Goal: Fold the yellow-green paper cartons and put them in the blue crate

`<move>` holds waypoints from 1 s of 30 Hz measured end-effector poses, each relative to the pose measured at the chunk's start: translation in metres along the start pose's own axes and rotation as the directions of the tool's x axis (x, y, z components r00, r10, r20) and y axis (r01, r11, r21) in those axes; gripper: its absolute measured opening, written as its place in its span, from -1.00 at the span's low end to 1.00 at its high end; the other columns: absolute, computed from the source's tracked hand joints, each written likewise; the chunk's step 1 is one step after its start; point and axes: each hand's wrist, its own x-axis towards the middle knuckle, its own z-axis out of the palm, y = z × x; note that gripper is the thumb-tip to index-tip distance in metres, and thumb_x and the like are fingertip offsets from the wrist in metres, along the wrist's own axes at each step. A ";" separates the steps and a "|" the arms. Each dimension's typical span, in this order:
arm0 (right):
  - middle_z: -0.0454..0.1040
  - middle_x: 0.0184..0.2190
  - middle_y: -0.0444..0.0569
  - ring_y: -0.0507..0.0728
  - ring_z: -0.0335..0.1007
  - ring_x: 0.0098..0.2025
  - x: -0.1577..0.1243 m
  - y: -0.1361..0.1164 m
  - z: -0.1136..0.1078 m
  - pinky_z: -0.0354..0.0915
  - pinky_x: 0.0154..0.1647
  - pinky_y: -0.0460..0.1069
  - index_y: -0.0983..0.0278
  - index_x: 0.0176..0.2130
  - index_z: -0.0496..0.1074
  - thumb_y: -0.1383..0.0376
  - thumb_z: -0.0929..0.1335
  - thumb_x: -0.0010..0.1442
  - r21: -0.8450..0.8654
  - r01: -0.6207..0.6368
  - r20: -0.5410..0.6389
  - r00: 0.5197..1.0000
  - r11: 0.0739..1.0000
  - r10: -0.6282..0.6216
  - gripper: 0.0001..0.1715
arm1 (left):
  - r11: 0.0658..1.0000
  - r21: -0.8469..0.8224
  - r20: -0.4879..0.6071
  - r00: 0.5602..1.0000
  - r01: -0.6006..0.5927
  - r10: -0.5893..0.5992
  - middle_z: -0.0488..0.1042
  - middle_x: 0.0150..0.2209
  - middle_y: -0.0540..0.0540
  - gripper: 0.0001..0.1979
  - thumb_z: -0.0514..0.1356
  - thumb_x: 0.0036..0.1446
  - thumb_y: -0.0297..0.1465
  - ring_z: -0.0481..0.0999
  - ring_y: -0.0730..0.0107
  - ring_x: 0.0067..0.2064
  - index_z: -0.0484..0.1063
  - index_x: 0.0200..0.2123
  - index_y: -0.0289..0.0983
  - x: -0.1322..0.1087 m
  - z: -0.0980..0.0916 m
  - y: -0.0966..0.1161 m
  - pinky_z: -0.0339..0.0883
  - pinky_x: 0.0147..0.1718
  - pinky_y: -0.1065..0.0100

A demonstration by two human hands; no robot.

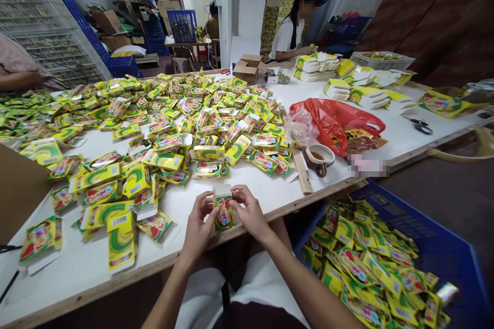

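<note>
Left fingers [204,200] and right fingers [243,194] gripping yellow-green box [224,212], multicoloured lettering [224,206] unreadable, barcoded boxes [164,160] piled beyond

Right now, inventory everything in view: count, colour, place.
Held carton: one, yellow-green, your hands
Other cartons: many, yellow-green, table, crate
Table: one, white, before you
Crate: one, blue, lower right
Mug: one, brown, table's right
Wooden strip: one, tan, beside mug
Plastic bag: one, red, beyond mug
Scissors: one, black, table's right
Cardboard box: one, brown, table's far edge
Stacked crates: several, white, left
Other people: three, left, far side, background
Left hand: one, on held carton
Right hand: one, on held carton
</note>
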 end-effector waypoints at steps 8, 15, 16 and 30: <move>0.46 -0.42 -0.11 0.07 0.39 -0.33 0.022 -0.009 0.000 0.31 -0.22 -0.03 0.26 -0.35 0.40 0.34 0.29 0.15 -0.175 0.089 0.117 0.991 0.981 -0.069 -0.91 | 0.998 0.056 -0.087 0.995 -0.040 0.045 0.50 -0.15 -0.14 -0.77 0.18 0.09 -0.28 0.46 0.25 -0.06 0.48 -0.21 -0.25 0.011 -0.010 -0.007 0.33 -0.06 0.24; 0.50 -0.27 -0.04 0.09 0.41 -0.23 0.015 -0.012 0.005 0.34 -0.16 -0.01 0.24 -0.24 0.45 0.32 0.32 0.16 -0.116 0.145 0.132 0.983 0.983 -0.129 -0.87 | 0.998 -0.027 -0.091 0.994 -0.058 0.056 0.51 -0.20 -0.13 -0.80 0.21 0.08 -0.30 0.48 0.29 -0.11 0.46 -0.24 -0.27 0.009 -0.004 0.000 0.34 -0.08 0.28; 0.49 -0.28 -0.03 0.09 0.41 -0.24 0.013 -0.014 0.005 0.34 -0.18 -0.01 0.25 -0.28 0.46 0.30 0.33 0.16 -0.126 0.154 0.138 0.981 0.980 -0.137 -0.88 | 0.998 -0.006 -0.090 0.994 -0.062 0.062 0.51 -0.21 -0.14 -0.82 0.20 0.09 -0.30 0.48 0.28 -0.12 0.48 -0.27 -0.28 0.007 -0.003 0.002 0.34 -0.08 0.28; 0.50 -0.41 -0.09 0.08 0.40 -0.35 0.018 -0.016 0.010 0.32 -0.27 -0.04 0.26 -0.34 0.47 0.32 0.32 0.16 -0.173 0.102 0.136 0.988 0.980 -0.078 -0.88 | 1.000 -0.027 -0.192 0.981 0.004 -0.009 0.56 -0.25 -0.12 -0.78 0.21 0.07 -0.27 0.52 0.30 -0.21 0.50 -0.26 -0.28 0.002 0.002 0.000 0.38 -0.16 0.29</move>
